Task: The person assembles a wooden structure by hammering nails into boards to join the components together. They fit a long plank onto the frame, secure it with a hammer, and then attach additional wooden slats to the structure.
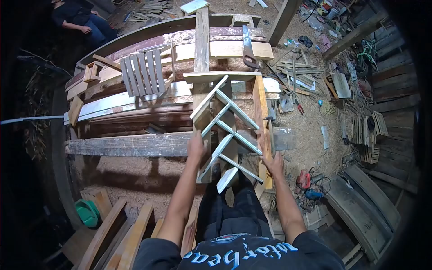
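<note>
Head view: left hand (195,146) clamped on the left upright of the slatted wooden frame (229,130), right hand (273,163) closed on its right rail. Frame stands tilted against the plank stack (135,145) at the near edge. Judgement: grip both rails evenly so the angled slats do not rack; handsaw (248,47) lies well apart at the far edge.

At the centre of the frame, the left hand (196,146) grips the left side of a wooden frame (229,130) with pale zigzag slats, and the right hand (273,163) holds its right side board. Above it a handsaw (248,48) lies on stacked planks (135,112). A slatted panel (144,72) rests upper left, where another person (78,20) sits. A red power tool (304,179) lies on the sawdust floor (310,130), lower right
</note>
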{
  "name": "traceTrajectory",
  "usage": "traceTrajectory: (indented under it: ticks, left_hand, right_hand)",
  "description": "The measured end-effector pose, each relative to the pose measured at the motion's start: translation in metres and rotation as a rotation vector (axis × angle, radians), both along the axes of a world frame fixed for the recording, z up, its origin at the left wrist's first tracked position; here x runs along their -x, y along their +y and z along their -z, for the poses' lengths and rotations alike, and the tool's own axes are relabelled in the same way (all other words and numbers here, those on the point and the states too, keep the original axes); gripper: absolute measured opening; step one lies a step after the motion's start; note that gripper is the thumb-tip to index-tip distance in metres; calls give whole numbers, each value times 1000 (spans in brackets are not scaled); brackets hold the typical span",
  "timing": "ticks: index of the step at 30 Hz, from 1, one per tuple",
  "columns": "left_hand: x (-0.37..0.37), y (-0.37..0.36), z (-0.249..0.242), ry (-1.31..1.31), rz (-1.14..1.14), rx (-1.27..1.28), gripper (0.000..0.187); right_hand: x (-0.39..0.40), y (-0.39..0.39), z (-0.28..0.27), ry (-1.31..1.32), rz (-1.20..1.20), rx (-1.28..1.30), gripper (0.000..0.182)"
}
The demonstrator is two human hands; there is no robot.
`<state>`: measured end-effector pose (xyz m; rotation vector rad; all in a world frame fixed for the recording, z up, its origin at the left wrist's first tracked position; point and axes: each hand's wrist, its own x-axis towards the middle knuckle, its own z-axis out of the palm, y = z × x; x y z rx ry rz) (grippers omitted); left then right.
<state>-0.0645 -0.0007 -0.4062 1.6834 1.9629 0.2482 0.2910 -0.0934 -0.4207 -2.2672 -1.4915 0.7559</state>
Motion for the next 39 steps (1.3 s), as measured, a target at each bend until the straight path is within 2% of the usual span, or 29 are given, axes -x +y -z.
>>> traceTrajectory:
  ticks: [1,2,5,9,12,15,19,24,27,32,35,38,39]
  left_hand:
    - [12,6,16,30,8,177,34]
    - [24,6,51,-34,71,-22,22]
    - [23,0,51,-57,91,-106,23]
    - [7,0,24,-62,57,-112,21]
    - [-5,1,19,-62,34,-188,15]
    - [-20,6,13,-28,29,-150,16]
    - [-49,2,28,-90,6,-127,19]
    - [-84,9,43,-150,-5,-236,20]
    - [-91,30,54,-138,51,-253,20]
    - [-109,24,44,0,-29,-184,22]
    - [-100,17,51,-26,2,-242,28]
    - [-111,-16,35,15,-143,-504,33]
    - [-116,-35,28,-31,-142,-473,35]
  right_hand:
    - [1,2,1,-20,-14,-22,58]
    - [0,5,3,-22,-29,-24,57]
    - [-4,2,8,-22,-68,-59,53]
    - [-15,6,6,-59,-118,-184,43]
    - [-24,6,-7,-31,-108,-200,38]
    - [-34,9,-13,-31,-98,-224,36]
    - [-61,-3,-3,-111,-139,-330,35]
    - [-87,0,10,-114,-80,-302,35]
    - [-95,13,10,-100,-50,-277,34]
    - [-108,20,12,-73,-143,-264,30]
    - [-115,17,9,-35,-183,-268,33]
    - [-119,11,-2,-8,-165,-300,35]
    - [-122,2,1,-2,-163,-308,35]
